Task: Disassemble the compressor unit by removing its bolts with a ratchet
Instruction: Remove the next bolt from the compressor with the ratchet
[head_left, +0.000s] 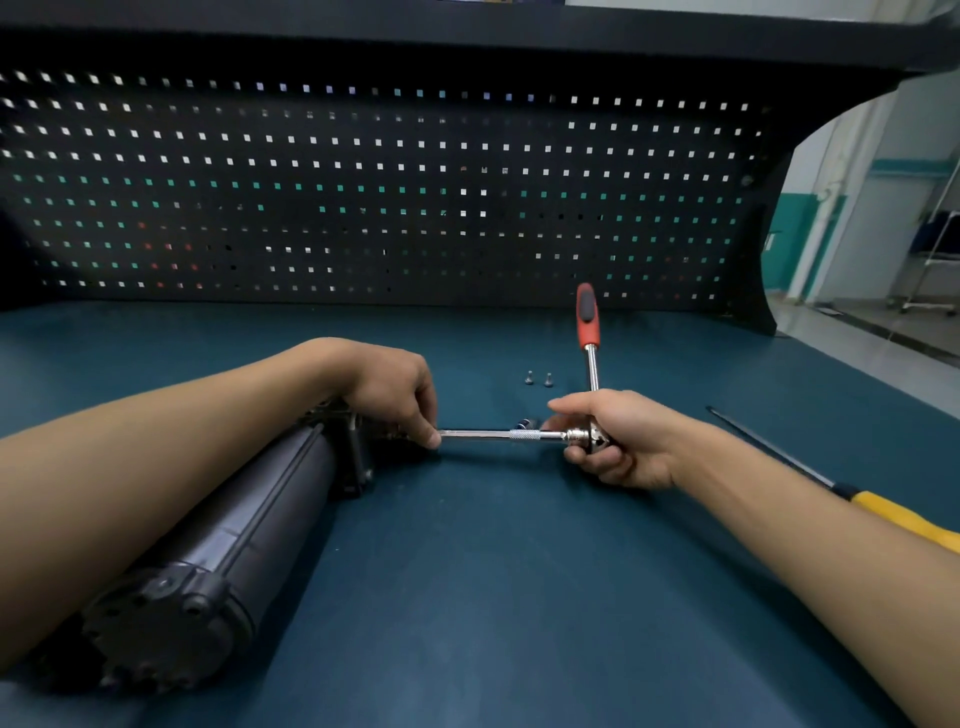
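Teal mat (493, 571), cylindrical black compressor (249, 519), chrome ratchet (592, 366)

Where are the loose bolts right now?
Head view, right of centre: the two bolts stand on the mat just beyond the right hand, left of the ratchet.

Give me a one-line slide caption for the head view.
Left hand pinches the extension bar at the black compressor unit while the right hand grips the ratchet head; two bolts lie loose.

The left hand (400, 395) hides the tip of the extension bar (493, 434).
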